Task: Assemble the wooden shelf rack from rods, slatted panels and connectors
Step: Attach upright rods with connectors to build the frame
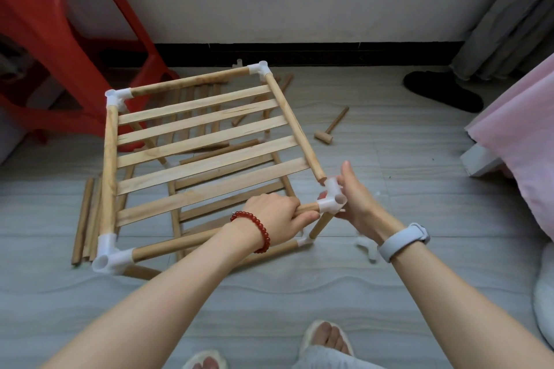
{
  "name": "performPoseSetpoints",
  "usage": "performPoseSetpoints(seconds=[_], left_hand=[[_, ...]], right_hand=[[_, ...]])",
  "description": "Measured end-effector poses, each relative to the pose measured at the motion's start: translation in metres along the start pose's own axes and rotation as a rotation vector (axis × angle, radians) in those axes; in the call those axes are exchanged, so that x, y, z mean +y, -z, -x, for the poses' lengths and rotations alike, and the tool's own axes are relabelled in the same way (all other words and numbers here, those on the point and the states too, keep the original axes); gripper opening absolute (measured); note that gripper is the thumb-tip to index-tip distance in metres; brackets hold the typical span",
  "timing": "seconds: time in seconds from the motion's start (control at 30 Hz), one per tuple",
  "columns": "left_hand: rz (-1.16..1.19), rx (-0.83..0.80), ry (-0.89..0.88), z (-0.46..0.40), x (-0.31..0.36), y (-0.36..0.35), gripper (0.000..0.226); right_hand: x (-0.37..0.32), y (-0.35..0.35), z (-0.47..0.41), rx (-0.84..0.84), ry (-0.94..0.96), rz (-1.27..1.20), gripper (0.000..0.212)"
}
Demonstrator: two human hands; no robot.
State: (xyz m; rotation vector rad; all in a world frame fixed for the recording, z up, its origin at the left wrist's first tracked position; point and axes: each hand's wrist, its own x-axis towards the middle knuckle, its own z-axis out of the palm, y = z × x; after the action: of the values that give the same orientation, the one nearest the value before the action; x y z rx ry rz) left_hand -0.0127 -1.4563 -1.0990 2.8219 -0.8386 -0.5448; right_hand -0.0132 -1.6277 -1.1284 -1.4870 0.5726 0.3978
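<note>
A wooden slatted panel (198,141) sits raised in a frame of rods, joined by white plastic connectors at its far corners (259,69) (117,96) and near left corner (111,257). My left hand (275,219) grips the near front rod (186,244) close to its right end. My right hand (356,201) is closed on the near right corner connector (331,202). The right side rod's (295,126) end sits just outside that connector, and a short leg rod (320,226) runs down from it.
Loose rods (87,219) and another slatted panel (227,204) lie on the floor under and left of the frame. A small wooden mallet (329,129) lies to the right, a spare white connector (367,247) near my right wrist. A red plastic stool (69,48) stands far left.
</note>
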Motion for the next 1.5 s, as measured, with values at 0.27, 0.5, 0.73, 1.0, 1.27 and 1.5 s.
performPoseSetpoints(seconds=[0.27, 0.5, 0.73, 1.0, 1.27, 1.5], left_hand=[[-0.105, 0.015, -0.06, 0.003, -0.01, -0.006, 0.048], [-0.134, 0.017, -0.152, 0.024, -0.026, -0.007, 0.046], [-0.219, -0.134, -0.158, 0.073, -0.061, 0.005, 0.055], [0.004, 0.034, 0.202, 0.08, 0.007, -0.016, 0.063], [-0.075, 0.315, 0.302, 0.088, 0.017, -0.039, 0.035], [-0.077, 0.356, 0.324, 0.094, 0.018, -0.043, 0.033]], right_hand=[[0.0, -0.029, -0.007, 0.034, -0.018, -0.274, 0.061], [0.019, -0.045, 0.01, -0.004, 0.019, -0.039, 0.049], [0.019, -0.045, 0.036, -0.221, -0.036, 0.192, 0.04], [-0.023, -0.071, 0.037, -0.184, 0.08, 0.405, 0.027], [-0.016, -0.077, 0.04, -0.263, 0.033, 0.44, 0.011], [-0.015, -0.08, 0.044, -0.288, 0.024, 0.422, 0.01]])
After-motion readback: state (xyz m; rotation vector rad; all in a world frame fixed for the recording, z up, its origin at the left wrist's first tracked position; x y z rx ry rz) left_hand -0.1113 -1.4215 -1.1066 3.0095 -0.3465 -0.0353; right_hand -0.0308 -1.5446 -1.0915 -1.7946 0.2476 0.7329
